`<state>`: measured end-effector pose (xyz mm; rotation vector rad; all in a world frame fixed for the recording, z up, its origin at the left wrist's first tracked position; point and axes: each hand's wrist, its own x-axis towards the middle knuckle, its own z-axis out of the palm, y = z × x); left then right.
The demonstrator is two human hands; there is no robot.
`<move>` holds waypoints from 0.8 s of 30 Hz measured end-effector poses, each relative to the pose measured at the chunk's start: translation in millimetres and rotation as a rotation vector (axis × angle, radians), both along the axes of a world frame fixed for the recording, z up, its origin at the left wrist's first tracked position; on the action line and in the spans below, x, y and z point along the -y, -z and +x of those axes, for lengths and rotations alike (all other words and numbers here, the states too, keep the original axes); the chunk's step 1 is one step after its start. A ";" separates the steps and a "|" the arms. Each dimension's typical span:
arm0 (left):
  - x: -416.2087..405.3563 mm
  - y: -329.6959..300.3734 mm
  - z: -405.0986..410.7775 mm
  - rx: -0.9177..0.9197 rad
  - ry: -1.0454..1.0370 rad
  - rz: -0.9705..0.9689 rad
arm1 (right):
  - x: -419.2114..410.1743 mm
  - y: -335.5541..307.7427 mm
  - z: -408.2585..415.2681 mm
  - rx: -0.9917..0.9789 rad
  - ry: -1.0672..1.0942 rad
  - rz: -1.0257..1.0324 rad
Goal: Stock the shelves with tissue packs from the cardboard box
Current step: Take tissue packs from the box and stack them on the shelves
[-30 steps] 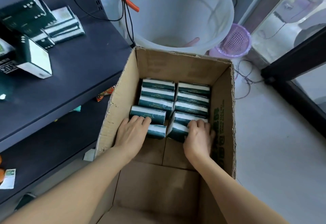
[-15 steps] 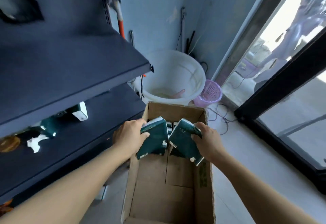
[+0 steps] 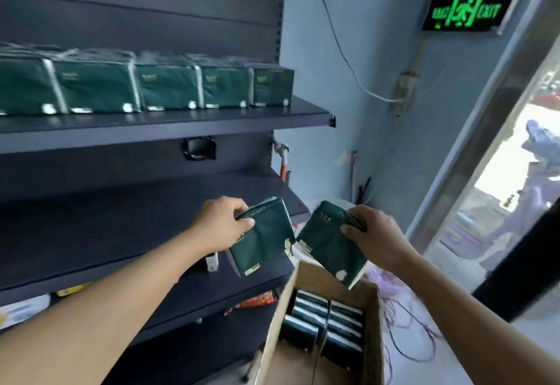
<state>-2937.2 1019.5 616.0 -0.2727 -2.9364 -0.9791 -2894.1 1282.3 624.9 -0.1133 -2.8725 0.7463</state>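
1. While both bare forearms reach forward and up from the bottom corners of the view, each hand carries one dark green tissue pack in the air above the far end of the cardboard box [image 3: 371,321].
2. Left hand [image 3: 219,224]: knuckles up, fingers curled over the top edge of the left pack [image 3: 262,240], thumb pressed on its face. The pack hangs tilted, lower end towards the box, in front of the right end of the middle shelf [image 3: 127,221].
3. Right hand [image 3: 374,234]: fingers wrapped over the upper right corner of the right pack [image 3: 328,246], thumb on its front face. This pack slants down to the right, its low corner over the box's far rim.
4. Between them, the two held packs nearly meet at their inner edges; whether they touch cannot be told.
5. Inside the box, more packs [image 3: 324,324] stand on edge in two rows against the far wall; the near part of the box floor is bare cardboard.
6. On the top shelf [image 3: 169,125], a row of green packs [image 3: 151,87] stands side by side, reaching almost to the right end.
7. Lower shelves hold small colourful items near their front edge, too blurred to name.
8. Right of the shelving: a blue wall, a lit green exit sign [image 3: 466,10], a white cable and a glass door.
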 end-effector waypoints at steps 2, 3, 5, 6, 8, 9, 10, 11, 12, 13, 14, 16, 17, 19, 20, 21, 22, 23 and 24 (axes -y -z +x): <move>20.4 -18.4 18.7 -0.016 -0.061 -0.001 | 13.9 -12.9 2.6 -0.022 -0.070 -0.017; 31.0 -27.0 28.8 -0.018 -0.090 -0.004 | 21.9 -18.1 3.6 -0.035 -0.109 -0.017; 53.8 -41.9 48.8 -0.023 -0.145 -0.006 | 41.1 -28.2 5.3 -0.062 -0.181 -0.009; 65.9 -48.5 58.9 -0.023 -0.177 -0.003 | 52.2 -33.2 5.9 -0.074 -0.213 -0.010; 91.2 -60.7 78.7 -0.020 -0.241 0.005 | 76.6 -43.4 8.1 -0.093 -0.273 -0.021; 104.5 -66.3 88.3 -0.021 -0.269 0.007 | 89.4 -48.2 9.1 -0.100 -0.308 -0.027; 118.3 -71.4 96.8 -0.026 -0.296 0.009 | 102.6 -53.3 9.4 -0.109 -0.343 -0.035; 132.9 -76.7 105.2 -0.033 -0.323 0.010 | 116.7 -58.2 9.0 -0.119 -0.375 -0.041; 147.2 -81.4 113.7 -0.041 -0.349 0.011 | 131.6 -63.6 9.0 -0.134 -0.407 -0.044; 161.8 -85.6 122.2 -0.049 -0.375 0.015 | 147.1 -69.1 9.1 -0.148 -0.437 -0.044; 176.2 -90.0 129.9 -0.058 -0.400 0.019 | 162.9 -74.8 9.5 -0.161 -0.466 -0.048; 206.1 -97.2 144.4 -0.074 -0.448 0.009 | 196.5 -86.0 12.3 -0.171 -0.514 -0.061; 221.8 -100.6 151.2 -0.085 -0.472 -0.006 | 214.0 -91.5 14.3 -0.172 -0.536 -0.069; 255.6 -108.6 163.2 -0.111 -0.517 -0.037 | 250.8 -102.6 17.0 -0.171 -0.586 -0.091; 273.6 -112.4 168.2 -0.124 -0.539 -0.050 | 269.8 -108.1 17.9 -0.172 -0.610 -0.098; 292.3 -116.3 172.9 -0.134 -0.557 -0.061 | 289.5 -113.5 18.9 -0.178 -0.627 -0.103; 312.1 -120.4 177.4 -0.139 -0.571 -0.072 | 310.5 -119.2 19.9 -0.187 -0.640 -0.106; 332.1 -124.5 181.5 -0.143 -0.580 -0.083 | 331.6 -124.9 21.3 -0.193 -0.650 -0.112; 352.8 -129.1 184.9 -0.148 -0.586 -0.095 | 353.4 -130.6 22.1 -0.203 -0.662 -0.117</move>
